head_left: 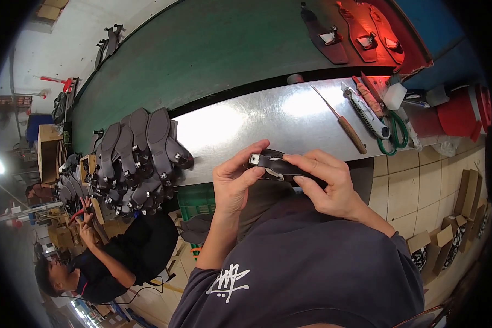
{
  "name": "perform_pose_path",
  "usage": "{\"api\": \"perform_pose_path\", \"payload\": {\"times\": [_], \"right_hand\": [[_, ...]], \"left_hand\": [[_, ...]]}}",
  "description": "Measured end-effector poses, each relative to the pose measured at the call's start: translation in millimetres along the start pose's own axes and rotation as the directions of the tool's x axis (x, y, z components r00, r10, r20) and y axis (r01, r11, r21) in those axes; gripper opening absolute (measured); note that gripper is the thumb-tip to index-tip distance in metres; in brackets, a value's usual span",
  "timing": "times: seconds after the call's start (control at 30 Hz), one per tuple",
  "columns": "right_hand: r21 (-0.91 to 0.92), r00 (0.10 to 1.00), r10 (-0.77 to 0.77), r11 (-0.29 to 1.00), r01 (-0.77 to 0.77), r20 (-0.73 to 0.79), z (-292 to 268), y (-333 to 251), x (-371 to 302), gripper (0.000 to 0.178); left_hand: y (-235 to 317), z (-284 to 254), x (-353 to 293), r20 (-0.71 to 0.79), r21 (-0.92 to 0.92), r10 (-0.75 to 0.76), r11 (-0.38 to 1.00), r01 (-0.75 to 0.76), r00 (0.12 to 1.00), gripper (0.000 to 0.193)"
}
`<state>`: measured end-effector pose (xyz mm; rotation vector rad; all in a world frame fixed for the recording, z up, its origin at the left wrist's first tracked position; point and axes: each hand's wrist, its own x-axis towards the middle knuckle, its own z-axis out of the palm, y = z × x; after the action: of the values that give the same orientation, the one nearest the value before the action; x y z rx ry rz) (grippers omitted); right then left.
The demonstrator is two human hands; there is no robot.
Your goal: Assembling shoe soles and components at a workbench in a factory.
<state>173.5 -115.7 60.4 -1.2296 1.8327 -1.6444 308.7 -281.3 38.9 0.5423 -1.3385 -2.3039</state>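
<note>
In front of my chest I hold a dark shoe sole [279,166] with a small whitish, square-ended piece at its left end. My left hand [232,180] grips that end, thumb below and fingers behind. The fingers and thumb of my right hand [329,185] pinch the other end, whose tip is partly hidden by them. On the left a heap of grey shoe soles [159,136] with small heels lies at the table's edge, apart from my hands.
Beyond the metal table [218,131] runs a green conveyor belt [202,49]; soles [365,38] lie under red light. An awl [349,131], a cutter knife [369,115] and green cord [397,134] are at right. A co-worker [109,262] sits at left, holding red-handled pliers.
</note>
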Motion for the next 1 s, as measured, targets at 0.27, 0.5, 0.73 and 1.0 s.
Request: {"api": "perform_pose_path", "payload": {"times": [0.27,0.5,0.73,1.0], "right_hand": [[-0.094,0.996,-0.058,0.994,0.064,0.068,-5,-4,4,0.042],[-0.190,0.989,-0.143,0.970,0.148,0.042,-7,-4,7,0.040],[-0.216,0.988,-0.144,0.964,0.154,0.064,-8,-7,9,0.036],[-0.238,0.979,-0.185,0.950,0.202,0.091,-11,-4,8,0.036]], "left_hand": [[-5,-1,0,0.053,0.128,0.198,0.971,-0.203,0.979,0.039],[-8,-3,0,0.088,0.186,0.247,0.948,-0.259,0.965,0.040],[-5,-6,2,0.178,0.259,0.267,0.916,-0.307,0.947,0.040],[-3,-22,3,0.245,0.282,0.216,0.917,-0.283,0.945,0.039]]}}
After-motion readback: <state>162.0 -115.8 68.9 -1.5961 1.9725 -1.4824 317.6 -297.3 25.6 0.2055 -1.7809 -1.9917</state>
